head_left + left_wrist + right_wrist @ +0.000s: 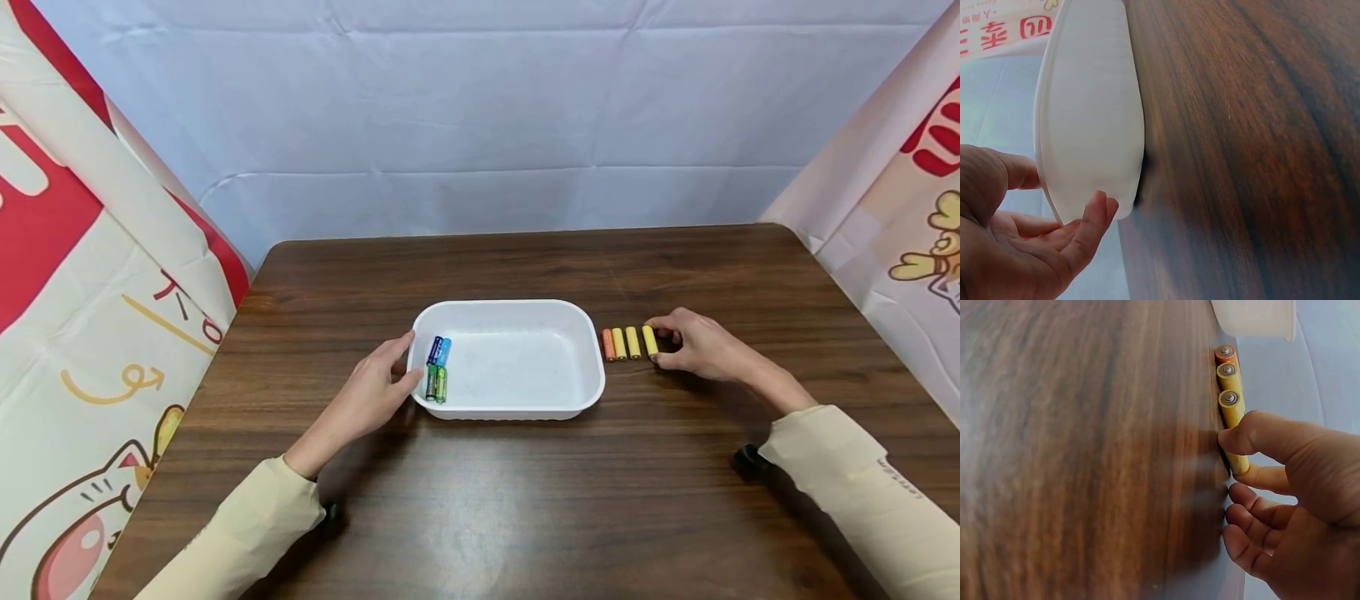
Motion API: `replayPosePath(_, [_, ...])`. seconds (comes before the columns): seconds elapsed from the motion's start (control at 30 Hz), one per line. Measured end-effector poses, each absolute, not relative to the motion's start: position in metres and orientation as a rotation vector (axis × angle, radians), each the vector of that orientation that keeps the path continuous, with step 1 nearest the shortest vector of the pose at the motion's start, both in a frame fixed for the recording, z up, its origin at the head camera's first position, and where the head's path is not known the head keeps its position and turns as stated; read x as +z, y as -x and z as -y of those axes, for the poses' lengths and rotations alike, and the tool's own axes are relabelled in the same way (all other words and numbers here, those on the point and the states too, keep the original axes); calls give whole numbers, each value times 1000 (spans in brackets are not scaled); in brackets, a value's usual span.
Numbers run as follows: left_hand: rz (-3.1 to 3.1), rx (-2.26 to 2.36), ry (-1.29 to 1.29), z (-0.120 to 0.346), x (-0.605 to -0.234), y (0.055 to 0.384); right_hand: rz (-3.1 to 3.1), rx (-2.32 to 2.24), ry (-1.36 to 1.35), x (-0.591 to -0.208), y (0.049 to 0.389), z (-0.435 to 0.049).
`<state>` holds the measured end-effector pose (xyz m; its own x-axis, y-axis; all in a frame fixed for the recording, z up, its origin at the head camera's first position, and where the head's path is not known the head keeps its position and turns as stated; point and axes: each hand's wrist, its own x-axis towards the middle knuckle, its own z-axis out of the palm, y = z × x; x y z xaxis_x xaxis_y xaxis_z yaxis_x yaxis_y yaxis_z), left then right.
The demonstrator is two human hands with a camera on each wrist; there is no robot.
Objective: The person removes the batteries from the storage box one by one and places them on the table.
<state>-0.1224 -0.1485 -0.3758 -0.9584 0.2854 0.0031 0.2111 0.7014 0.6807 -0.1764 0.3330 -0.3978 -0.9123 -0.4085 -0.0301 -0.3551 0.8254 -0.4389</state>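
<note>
A white plastic tray (517, 400) stands on the table, its outer wall (1094, 112) large in the left wrist view. My left hand (378, 383) holds the tray's left end, thumb at the rim and fingers against the wall. Inside, at that end, lie two blue batteries (439, 351) and two green batteries (436, 384). Right of the tray, my right hand (701, 346) pinches a yellow battery (649, 342) between thumb and index finger. Beside it, two more yellow batteries (633, 342) and an orange battery (608, 345) lie in a row.
The dark wood-grain table (480, 500) runs back to a pale cloth backdrop (480, 125). Printed cloths with red and cartoon patterns hang at the left (112, 333) and right sides. Black objects (750, 461) show beneath both cream sleeves.
</note>
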Motion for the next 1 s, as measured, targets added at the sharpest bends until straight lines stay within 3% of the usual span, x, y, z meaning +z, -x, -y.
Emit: replayPosePath(1.0, [-2804, 1110, -440, 150, -375, 122, -2876, -689, 548, -399, 172, -333])
